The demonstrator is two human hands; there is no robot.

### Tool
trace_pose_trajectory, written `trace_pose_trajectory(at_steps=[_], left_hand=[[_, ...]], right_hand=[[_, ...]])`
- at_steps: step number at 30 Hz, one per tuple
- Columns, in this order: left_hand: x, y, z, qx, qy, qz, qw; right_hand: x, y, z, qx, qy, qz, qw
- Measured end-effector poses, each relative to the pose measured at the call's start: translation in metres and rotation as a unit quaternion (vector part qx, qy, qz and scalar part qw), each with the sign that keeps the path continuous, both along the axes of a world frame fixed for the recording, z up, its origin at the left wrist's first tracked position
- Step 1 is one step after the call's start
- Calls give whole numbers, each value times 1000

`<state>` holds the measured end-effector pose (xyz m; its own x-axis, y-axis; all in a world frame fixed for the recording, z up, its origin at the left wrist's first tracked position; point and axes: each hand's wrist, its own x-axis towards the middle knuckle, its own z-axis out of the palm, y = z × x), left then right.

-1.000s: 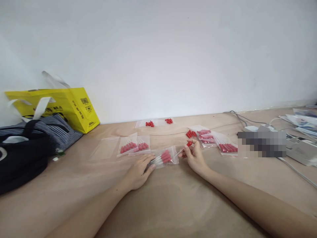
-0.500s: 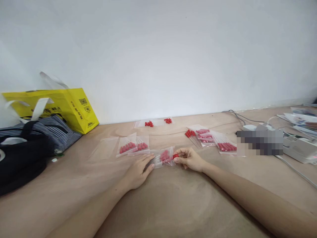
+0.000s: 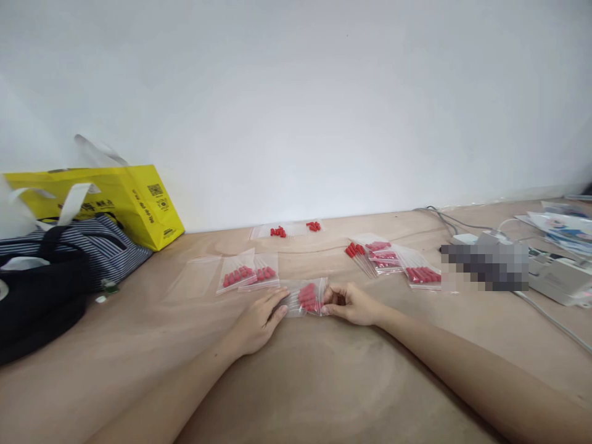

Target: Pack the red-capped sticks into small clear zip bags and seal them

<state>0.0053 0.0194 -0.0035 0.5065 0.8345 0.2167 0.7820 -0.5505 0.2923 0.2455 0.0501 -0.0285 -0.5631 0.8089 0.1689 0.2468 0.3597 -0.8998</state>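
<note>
Several filled bags point(image 3: 250, 274) are lying just behind the hands. Left hand point(image 3: 256, 320) is pressing flat-fingered on the small bag point(image 3: 305, 297) on the worktop point(image 3: 324, 382); right hand point(image 3: 351, 304) fingers are pinching its mouth. Loose red-capped sticks point(image 3: 355, 250) and an empty bag point(image 3: 197, 274) are waiting: likely unfinished. Cables point(image 3: 441, 216) are sitting well apart.

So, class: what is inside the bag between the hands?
Red-capped sticks lie inside the clear bag. The left hand covers their other ends; the right hand hides its edge.
</note>
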Motion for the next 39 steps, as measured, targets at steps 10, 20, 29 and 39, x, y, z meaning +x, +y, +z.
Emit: trace_pose_trajectory(at_steps=[10, 20, 29, 39], left_hand=[[0, 0, -1, 8, -7, -4, 1000], [-1, 0, -1, -15, 3, -9, 1000], [13, 22, 5, -11, 44, -135, 990], [21, 3, -2, 146, -91, -136, 976]], right_hand=[[-11, 0, 4, 94, -15, -16, 995], [-4, -11, 14, 181, -136, -113, 967], [46, 5, 16, 237, -158, -78, 955], [42, 0, 13, 412, -209, -11, 887]])
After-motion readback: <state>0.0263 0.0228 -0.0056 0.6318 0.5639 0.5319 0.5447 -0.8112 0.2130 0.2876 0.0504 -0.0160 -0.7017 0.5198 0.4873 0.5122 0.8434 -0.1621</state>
